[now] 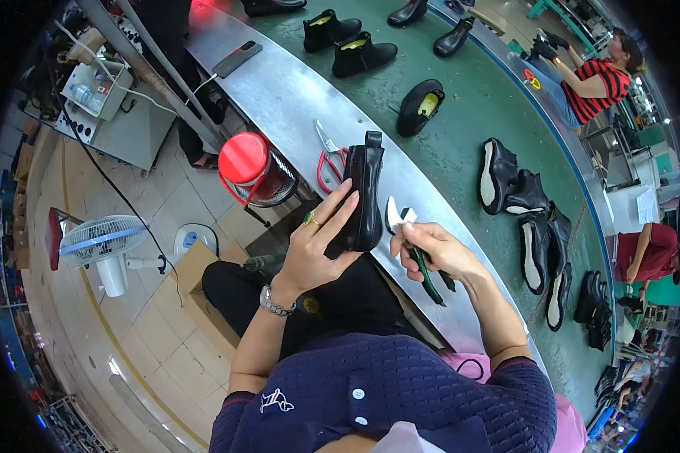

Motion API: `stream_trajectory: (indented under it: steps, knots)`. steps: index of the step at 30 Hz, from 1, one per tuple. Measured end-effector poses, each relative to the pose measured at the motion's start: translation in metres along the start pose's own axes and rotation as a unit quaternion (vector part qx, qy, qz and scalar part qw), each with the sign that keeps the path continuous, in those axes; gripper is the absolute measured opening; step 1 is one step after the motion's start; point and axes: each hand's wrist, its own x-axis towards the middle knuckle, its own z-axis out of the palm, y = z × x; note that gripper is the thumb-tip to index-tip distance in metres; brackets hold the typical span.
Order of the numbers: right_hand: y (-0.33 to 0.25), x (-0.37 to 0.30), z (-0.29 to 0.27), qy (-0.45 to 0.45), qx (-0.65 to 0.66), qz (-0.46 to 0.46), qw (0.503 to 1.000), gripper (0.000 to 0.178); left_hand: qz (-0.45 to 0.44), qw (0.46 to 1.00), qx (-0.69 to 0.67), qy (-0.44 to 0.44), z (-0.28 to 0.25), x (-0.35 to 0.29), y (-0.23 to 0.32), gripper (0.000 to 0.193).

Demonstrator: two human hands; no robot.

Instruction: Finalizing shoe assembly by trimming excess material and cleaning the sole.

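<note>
My left hand [315,235] is closed on a black leather ankle boot [366,200], held over the near edge of the metal ledge. The fingers lie along its left side, with a pull tab showing at its far end. Just right of the boot, my right hand [440,251] grips green-handled pliers [426,278]. Their pale metal jaws point away from me and stand apart from the boot. Beyond my left fingers, red-handled scissors [329,162] lie on the metal ledge [295,98], partly hidden by the boot.
Black boots [364,57] and white-soled shoes [533,238] stand on the green conveyor belt [461,143]. A phone [238,59] rests on the ledge's far end. At left are a red-lidded container [243,158], a fan [106,241] and a cardboard box [204,302]. Co-workers [597,83] sit across the belt.
</note>
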Motion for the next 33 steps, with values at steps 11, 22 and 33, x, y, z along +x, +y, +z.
stream_trajectory:
  steps: [11,22,33]
  knots:
    - [-0.031,0.013,-0.008,-0.086,-0.145,0.04,0.985,0.062,0.058,0.994,0.086,-0.015,-0.002,0.0,0.0,0.08]
    - [-0.062,0.015,-0.002,-0.082,-0.246,0.104,0.96,0.068,0.044,0.993,0.106,0.0,0.0,0.004,0.002,0.079]
    - [-0.035,0.025,0.009,-0.026,-0.11,0.028,0.993,0.059,0.016,0.996,0.086,0.026,-0.005,-0.001,-0.012,0.08]
